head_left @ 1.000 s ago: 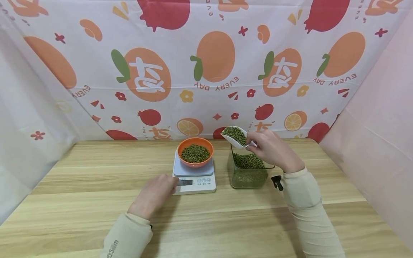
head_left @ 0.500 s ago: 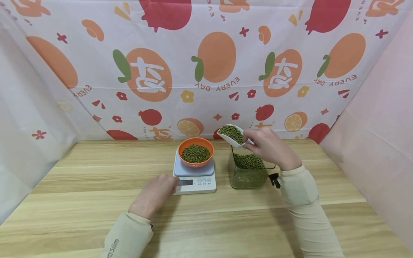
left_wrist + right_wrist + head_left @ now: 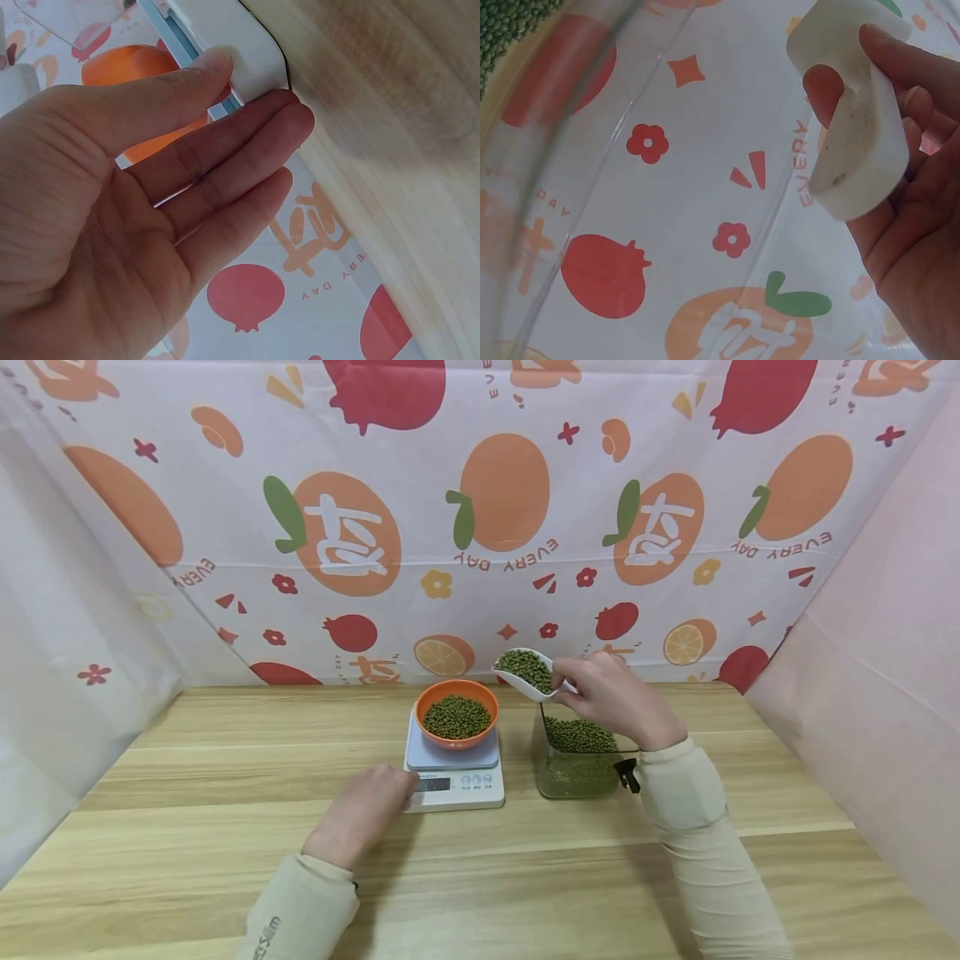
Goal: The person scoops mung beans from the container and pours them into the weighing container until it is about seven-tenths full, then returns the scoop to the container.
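Observation:
In the head view, my right hand (image 3: 618,697) pinches the handle of a white scoop (image 3: 519,687) filled with mung beans (image 3: 527,667). The scoop is raised between an orange bowl and a clear square container (image 3: 573,781) of mung beans. Mung beans partly fill the orange bowl (image 3: 457,744), which sits on a white kitchen scale (image 3: 491,797). My left hand (image 3: 363,810) holds the scale's front left corner; its thumb (image 3: 214,64) touches the scale's edge in the left wrist view. The right wrist view shows the grooved scoop handle (image 3: 859,150) between thumb and fingers.
The wooden table (image 3: 525,885) ends at a fruit-print curtain (image 3: 480,593) just behind the bowl and container. Pale cloth closes in both sides. A black buckle (image 3: 628,775) hangs by the right cuff, close to the container's right side.
My right hand has carried the loaded scoop leftward from above the container toward the orange bowl. My left hand stays at the scale's corner.

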`<move>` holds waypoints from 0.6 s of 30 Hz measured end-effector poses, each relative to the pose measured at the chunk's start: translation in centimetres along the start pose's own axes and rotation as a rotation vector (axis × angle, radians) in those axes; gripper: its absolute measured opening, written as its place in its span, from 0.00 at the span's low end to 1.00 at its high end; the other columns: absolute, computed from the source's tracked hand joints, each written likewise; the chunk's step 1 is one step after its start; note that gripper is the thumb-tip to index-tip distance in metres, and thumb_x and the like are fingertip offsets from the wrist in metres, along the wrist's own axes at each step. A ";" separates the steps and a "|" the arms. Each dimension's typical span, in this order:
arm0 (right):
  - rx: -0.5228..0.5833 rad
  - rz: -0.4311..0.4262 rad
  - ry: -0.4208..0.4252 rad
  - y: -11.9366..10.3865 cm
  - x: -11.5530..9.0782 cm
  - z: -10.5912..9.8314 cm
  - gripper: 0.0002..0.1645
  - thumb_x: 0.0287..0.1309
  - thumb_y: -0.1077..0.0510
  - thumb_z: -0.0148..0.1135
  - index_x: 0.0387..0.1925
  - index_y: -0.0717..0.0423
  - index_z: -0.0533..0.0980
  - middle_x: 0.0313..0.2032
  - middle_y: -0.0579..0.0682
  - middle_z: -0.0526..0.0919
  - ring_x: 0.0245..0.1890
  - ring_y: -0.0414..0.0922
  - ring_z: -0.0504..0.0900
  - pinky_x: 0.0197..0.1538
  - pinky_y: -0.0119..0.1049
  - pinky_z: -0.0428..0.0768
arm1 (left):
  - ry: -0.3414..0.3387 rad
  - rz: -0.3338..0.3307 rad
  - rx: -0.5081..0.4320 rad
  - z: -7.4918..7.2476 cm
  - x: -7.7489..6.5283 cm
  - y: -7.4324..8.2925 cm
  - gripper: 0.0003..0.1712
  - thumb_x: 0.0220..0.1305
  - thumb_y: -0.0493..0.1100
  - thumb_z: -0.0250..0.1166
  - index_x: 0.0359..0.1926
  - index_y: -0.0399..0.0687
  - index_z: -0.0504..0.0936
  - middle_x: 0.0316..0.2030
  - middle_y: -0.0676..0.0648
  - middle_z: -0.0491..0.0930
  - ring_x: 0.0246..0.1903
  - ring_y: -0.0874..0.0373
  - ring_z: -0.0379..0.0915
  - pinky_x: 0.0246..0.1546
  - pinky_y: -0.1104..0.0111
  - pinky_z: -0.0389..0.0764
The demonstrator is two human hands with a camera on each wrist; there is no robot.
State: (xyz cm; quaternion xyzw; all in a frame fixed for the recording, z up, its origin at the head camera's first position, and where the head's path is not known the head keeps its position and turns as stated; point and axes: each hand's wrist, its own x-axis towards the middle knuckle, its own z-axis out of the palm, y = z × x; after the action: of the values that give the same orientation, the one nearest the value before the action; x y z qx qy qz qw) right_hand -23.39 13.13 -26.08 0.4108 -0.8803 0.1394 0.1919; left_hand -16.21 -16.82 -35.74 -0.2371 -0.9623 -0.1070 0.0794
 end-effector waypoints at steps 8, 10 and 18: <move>0.000 0.004 -0.036 -0.1 0.2 0.8 0.08 0.46 0.63 0.65 0.23 0.51 0.72 0.16 0.42 0.72 0.17 0.40 0.64 0.22 0.36 0.65 | 0.006 -0.001 -0.017 0.1 -0.1 0.0 0.11 0.49 0.28 0.60 0.18 0.45 0.73 0.11 0.54 0.63 0.14 0.63 0.57 0.12 0.71 0.64; -0.009 -0.001 -0.037 -0.2 0.3 1.0 0.08 0.46 0.62 0.65 0.23 0.50 0.72 0.15 0.42 0.72 0.16 0.40 0.64 0.22 0.36 0.64 | 0.005 -0.001 -0.013 0.1 -0.1 0.0 0.11 0.49 0.28 0.60 0.18 0.45 0.74 0.11 0.54 0.63 0.14 0.62 0.57 0.12 0.71 0.64; 0.002 -0.036 -0.024 -0.2 0.8 1.4 0.08 0.45 0.64 0.64 0.22 0.51 0.73 0.13 0.41 0.70 0.14 0.39 0.62 0.21 0.35 0.64 | 0.001 -0.007 -0.017 0.1 -0.1 0.0 0.10 0.49 0.28 0.59 0.18 0.45 0.74 0.12 0.54 0.63 0.14 0.63 0.58 0.13 0.71 0.64</move>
State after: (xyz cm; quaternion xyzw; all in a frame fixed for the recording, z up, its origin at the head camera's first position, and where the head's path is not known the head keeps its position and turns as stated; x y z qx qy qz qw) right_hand -24.04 11.92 -26.95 0.4283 -0.8749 0.1320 0.1834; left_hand -16.09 -16.86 -35.88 -0.2344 -0.9621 -0.1157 0.0777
